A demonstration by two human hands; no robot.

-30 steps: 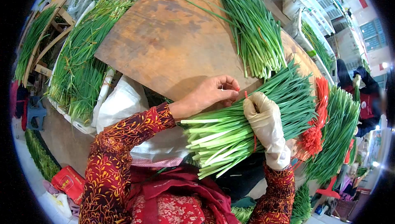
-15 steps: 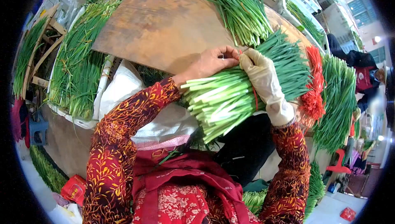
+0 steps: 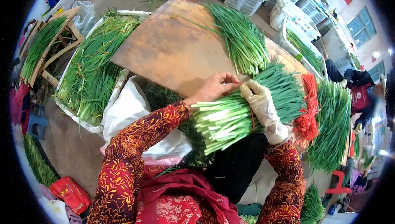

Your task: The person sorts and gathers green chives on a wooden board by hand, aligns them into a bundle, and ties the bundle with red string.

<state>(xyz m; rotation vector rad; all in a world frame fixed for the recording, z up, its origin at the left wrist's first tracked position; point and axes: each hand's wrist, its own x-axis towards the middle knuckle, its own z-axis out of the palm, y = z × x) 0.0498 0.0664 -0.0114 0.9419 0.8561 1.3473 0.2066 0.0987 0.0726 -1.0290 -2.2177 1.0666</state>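
Note:
A thick bunch of garlic chives (image 3: 224, 123) lies across the front of the board, pale stem ends to the left and green leaves to the right. A thin red tie (image 3: 252, 120) runs round its middle. My bare left hand (image 3: 213, 88) is closed above the stems, thumb and finger pinching a red end of the tie. On my right hand (image 3: 262, 105) is a pale glove; its fingers are closed at the tie on top of the bunch, beside my left fingertips. The knot itself is mostly hidden by the fingers.
Loose chives (image 3: 242, 38) rest on the wooden board (image 3: 164, 47). Red ties (image 3: 308, 108) hang at its right, beside more chives (image 3: 331, 125). A white box (image 3: 68, 108) of chives stands left, near a white sack (image 3: 127, 104). Another person (image 3: 360, 92) is at far right.
The view has tilted upward, so the board and bunch appear lower and more of the room shows. Both hands stay pinched at the red tie, with the fingertips slightly shifted.

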